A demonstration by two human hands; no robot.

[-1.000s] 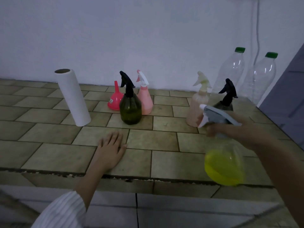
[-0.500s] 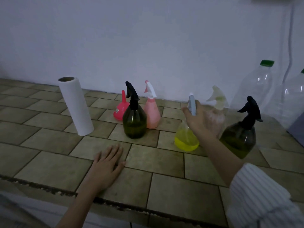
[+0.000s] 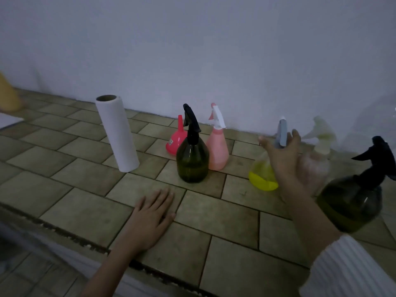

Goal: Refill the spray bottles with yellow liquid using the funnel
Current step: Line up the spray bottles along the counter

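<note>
Head view: the yellow-filled spray bottle stands on the tiled bench, right of the pink bottle and well right of the red funnel. The right hand sits at its neck with fingers spread, loose around the grey trigger head; whether it touches is unclear. The left hand lies flat and open on the bench, in front of the dark green bottle. Partly full, the thin plastic likely feels bottom-heavy and squashy; the stiff neck is the safest hold.
</note>
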